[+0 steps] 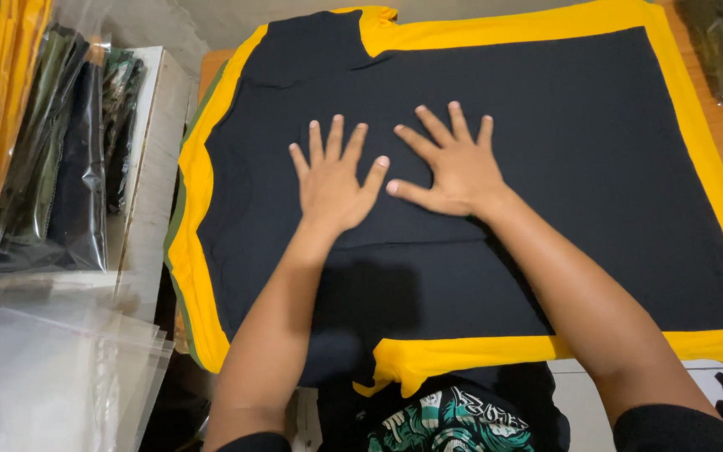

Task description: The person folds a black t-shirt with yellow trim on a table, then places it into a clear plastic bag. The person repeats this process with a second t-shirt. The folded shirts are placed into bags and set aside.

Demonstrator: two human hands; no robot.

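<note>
We pressed our left hand (332,180) and right hand (453,163) flat, fingers spread, gripping nothing, side by side on the black cotton T-shirt (479,176). It lay atop a yellow T-shirt (198,251). Clear plastic bags (60,368) sat at eight o'clock, bagged garments (52,142) at nine.
</note>
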